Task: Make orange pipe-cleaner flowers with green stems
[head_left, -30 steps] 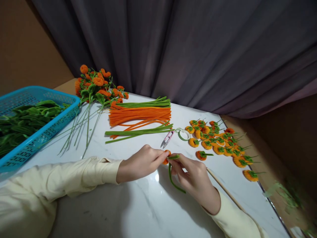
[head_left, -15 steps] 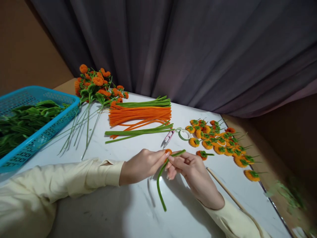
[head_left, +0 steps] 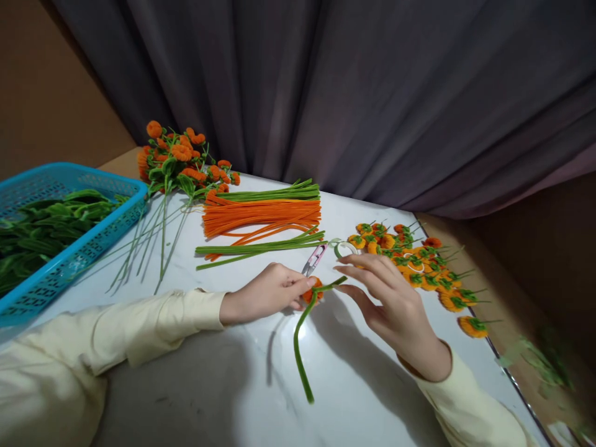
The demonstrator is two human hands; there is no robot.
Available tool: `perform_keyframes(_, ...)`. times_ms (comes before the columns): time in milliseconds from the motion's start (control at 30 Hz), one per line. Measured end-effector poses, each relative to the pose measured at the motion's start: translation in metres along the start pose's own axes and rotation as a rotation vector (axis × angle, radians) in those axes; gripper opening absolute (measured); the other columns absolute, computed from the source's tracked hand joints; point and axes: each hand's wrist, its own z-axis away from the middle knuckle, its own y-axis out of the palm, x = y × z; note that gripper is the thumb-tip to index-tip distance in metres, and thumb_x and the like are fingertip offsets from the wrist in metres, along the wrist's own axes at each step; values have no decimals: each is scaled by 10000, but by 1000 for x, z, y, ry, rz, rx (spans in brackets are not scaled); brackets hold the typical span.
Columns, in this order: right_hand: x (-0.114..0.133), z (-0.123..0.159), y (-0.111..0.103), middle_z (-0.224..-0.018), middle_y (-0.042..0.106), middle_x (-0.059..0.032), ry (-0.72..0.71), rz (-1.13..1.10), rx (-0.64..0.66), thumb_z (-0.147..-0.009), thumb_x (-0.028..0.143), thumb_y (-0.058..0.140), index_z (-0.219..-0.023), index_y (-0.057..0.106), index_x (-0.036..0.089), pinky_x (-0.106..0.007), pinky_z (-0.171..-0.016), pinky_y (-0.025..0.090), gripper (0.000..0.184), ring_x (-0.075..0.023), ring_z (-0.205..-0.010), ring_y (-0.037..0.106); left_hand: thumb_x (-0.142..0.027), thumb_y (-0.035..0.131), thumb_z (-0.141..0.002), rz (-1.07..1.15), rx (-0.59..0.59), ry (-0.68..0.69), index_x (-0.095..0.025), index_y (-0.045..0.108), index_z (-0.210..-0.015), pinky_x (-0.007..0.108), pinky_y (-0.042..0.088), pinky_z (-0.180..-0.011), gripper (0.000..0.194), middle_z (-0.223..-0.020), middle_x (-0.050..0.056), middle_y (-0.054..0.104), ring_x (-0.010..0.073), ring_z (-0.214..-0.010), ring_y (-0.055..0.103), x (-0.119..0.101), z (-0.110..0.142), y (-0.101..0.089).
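Between the thumb and fingers of my left hand [head_left: 270,293] is a small orange pipe-cleaner flower head [head_left: 318,296]. A green pipe cleaner [head_left: 299,347] crosses its face; the long end curves down toward me and the short end points right. My right hand [head_left: 388,298] is just right of it, fingers apart, with the thumb close to the short green tip; whether they touch I cannot tell. Just beyond the flower head lie pink-handled thread snips [head_left: 315,259], beside a roll of green tape [head_left: 345,249] partly behind my right fingers.
A bundle of orange pipe cleaners [head_left: 261,217] lies between green ones [head_left: 261,244]. Finished orange flowers on stems [head_left: 181,152] lie back left, near a blue basket [head_left: 139,202] of green leaves [head_left: 51,230]. Several orange flower heads [head_left: 472,326] spread along the right side.
My right hand has let go of the green pipe cleaner and moved right, its fingers spreading. The flower head in my left hand has turned and shows more of its face.
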Motion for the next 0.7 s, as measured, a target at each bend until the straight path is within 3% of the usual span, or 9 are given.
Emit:
perform_keyframes(67,3,-1,-6,-1075,646,-85,-258,187,57,-886,100,478,-1006,607,187,-397,-822,412,197,-235,-1032,527,-392,487,-850,84,62,-79,-104,648,-750,281,524,-726,344,-762,54,663,139,-733,627,-3,1,0)
perform_keyframes(133,8,0,-6,-1032,657,-78,-388,284,130,-900,59,423,-981,608,168,-392,-788,392,230,-225,-1010,526,-380,517,-832,117,97,-127,-111,625,-699,288,523,-732,319,-741,50,659,143,-740,626,-6,2,0)
perform_keyframes(267,16,2,1,-907,658,-82,-491,342,146,-928,77,378,-861,617,124,-344,-693,380,253,-195,-870,534,-359,564,-799,109,99,-125,-127,510,-564,270,517,-695,334,-579,-20,545,109,-629,562,-7,4,2)
perform_keyframes(400,21,4,6,-785,625,-94,-529,360,170,-935,89,342,-827,620,105,-316,-615,380,299,-182,-722,503,-358,476,-847,-51,68,-10,-137,470,-555,194,422,-547,366,-527,-48,443,77,-521,432,-5,5,4)
perform_keyframes(533,24,9,10,-723,582,-83,-402,271,194,-907,61,330,-868,603,99,-285,-537,383,278,-170,-642,490,-354,392,-891,-344,-21,131,-141,472,-554,191,298,-482,407,-505,-42,424,79,-502,388,-1,7,5)
perform_keyframes(700,30,13,21,-719,610,-48,61,-170,69,-877,120,415,-793,601,157,-229,-551,431,207,-124,-604,531,-273,326,-923,-612,-143,399,-152,582,-719,198,318,-529,349,-571,-27,490,80,-508,388,12,13,9)
